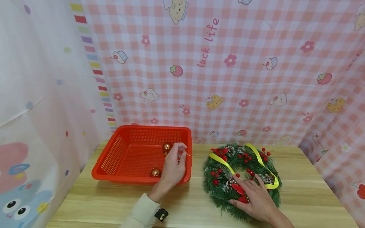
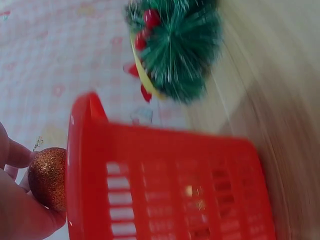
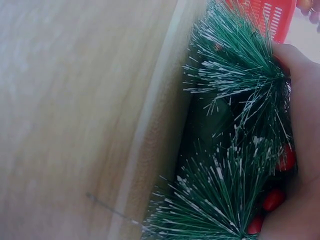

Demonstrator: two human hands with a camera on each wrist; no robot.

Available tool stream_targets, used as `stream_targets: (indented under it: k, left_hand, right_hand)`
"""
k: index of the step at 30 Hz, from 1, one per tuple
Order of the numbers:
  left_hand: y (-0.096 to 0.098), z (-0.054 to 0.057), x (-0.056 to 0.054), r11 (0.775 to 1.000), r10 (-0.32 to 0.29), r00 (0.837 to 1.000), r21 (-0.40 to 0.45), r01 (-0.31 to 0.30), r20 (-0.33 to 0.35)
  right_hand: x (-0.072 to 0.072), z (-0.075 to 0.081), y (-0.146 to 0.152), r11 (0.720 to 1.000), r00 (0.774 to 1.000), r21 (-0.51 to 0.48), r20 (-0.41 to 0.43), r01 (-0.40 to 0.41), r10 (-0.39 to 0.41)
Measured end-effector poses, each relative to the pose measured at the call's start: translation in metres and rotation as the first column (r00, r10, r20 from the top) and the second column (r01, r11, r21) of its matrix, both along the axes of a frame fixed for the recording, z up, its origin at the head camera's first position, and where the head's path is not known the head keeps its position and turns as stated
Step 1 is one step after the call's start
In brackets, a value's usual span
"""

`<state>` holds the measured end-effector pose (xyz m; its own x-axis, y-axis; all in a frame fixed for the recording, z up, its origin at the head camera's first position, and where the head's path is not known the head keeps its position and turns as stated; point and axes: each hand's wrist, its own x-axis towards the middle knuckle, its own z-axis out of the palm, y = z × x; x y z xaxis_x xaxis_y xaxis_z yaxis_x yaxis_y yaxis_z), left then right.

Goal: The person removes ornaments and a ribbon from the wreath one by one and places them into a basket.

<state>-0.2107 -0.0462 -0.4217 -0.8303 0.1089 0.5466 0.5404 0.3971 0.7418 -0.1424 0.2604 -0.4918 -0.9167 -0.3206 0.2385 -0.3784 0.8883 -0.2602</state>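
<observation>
My left hand [image 1: 173,166] is above the right end of a red plastic basket [image 1: 128,180]. It holds a glittery copper-coloured Christmas ball [image 2: 47,177], which the fingers mostly hide in the head view. A thin gold hanging loop sticks out past the fingertips. Two shiny copper balls lie in the basket, one ball [image 1: 167,147] near the back and another ball [image 1: 155,172] at the front. To the right, a green Christmas wreath [image 1: 210,186] lies flat on the table. My right hand [image 1: 256,199] rests on its front part with fingers spread.
The wreath carries red berries [image 1: 246,157], pine cones, red flowers and a yellow ribbon [image 1: 220,161]. Both wreath and basket stand on a wood-grain table [image 1: 308,190]. A pink checked cloth [image 1: 199,82] hangs behind, with a white patterned one at the left.
</observation>
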Motion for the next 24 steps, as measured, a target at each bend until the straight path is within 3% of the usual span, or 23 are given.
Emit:
stream_targets:
  k: [12, 24]
  left_hand:
    - [-0.040, -0.007, -0.013, 0.993, 0.109, 0.991, 0.026, -0.111, 0.081]
    - [-0.045, -0.015, -0.017, 0.994, 0.096, 0.987, 0.030, -0.100, 0.128]
  right_hand:
    - [-0.001, 0.000, -0.001, 1.000, 1.000, 0.006, 0.017, 0.011, -0.011]
    - [0.000, -0.001, -0.001, 1.000, 1.000, 0.001, -0.009, 0.006, -0.006]
